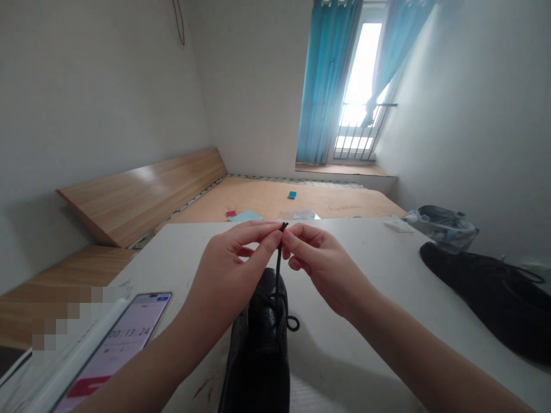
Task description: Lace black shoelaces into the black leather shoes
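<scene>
Left hand (228,265) and right hand (322,268) pinch the upper end of a black shoelace (279,268) between thumbs and forefingers, fingertips nearly meeting. Lace hangs down to a small loop at a black leather shoe (263,344), directly below the hands on a white table (344,350). Phone (116,344) showing a timer lies left; second black shoe (486,298) lies right.
</scene>
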Action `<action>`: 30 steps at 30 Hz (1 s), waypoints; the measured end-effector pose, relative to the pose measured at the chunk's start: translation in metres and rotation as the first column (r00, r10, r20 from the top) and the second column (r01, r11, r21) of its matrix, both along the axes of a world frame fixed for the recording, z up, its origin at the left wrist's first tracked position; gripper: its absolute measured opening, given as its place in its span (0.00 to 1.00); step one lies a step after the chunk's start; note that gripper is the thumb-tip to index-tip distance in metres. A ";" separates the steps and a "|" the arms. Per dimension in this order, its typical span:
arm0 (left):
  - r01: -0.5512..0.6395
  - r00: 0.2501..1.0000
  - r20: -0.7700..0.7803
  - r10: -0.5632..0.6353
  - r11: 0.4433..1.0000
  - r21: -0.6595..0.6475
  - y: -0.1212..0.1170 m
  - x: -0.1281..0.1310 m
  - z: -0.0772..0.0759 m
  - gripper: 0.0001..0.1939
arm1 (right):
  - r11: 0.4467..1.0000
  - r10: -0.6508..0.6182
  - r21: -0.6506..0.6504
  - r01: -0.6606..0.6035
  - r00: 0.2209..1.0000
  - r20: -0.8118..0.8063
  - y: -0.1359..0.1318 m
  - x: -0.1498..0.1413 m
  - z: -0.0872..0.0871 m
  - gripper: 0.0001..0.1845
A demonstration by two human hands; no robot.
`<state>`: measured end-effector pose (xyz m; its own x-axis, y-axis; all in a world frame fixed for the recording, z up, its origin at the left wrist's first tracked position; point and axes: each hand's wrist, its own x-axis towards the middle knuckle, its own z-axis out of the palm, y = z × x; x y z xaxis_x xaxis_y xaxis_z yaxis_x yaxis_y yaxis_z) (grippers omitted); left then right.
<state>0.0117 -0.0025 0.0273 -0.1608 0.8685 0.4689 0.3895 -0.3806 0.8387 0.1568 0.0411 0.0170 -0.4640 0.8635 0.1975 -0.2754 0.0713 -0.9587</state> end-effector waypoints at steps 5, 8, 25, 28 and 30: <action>0.234 0.928 0.308 -0.208 0.971 -0.050 0.006 0.001 -0.003 0.06 | 0.989 0.125 -0.076 -0.129 0.990 -0.065 0.000 -0.003 -0.006 0.14; 0.404 0.826 0.468 -0.315 0.910 -0.100 0.005 0.002 -0.005 0.07 | 0.989 0.143 -0.041 -0.145 0.989 -0.035 0.000 -0.005 -0.011 0.18; 0.455 0.888 0.208 -0.409 0.848 -0.272 0.013 -0.027 0.002 0.17 | 0.867 0.080 0.392 -0.307 0.863 0.499 -0.006 0.013 0.019 0.20; 0.422 0.827 -0.161 -0.539 0.784 -0.455 0.020 -0.033 -0.003 0.24 | 0.650 -0.479 0.652 -0.390 0.456 0.750 -0.010 0.018 0.027 0.13; 0.406 0.715 -0.304 -0.630 0.727 -0.553 0.022 -0.032 -0.008 0.22 | 0.646 -0.561 0.577 -0.500 0.202 0.803 -0.014 0.018 0.028 0.14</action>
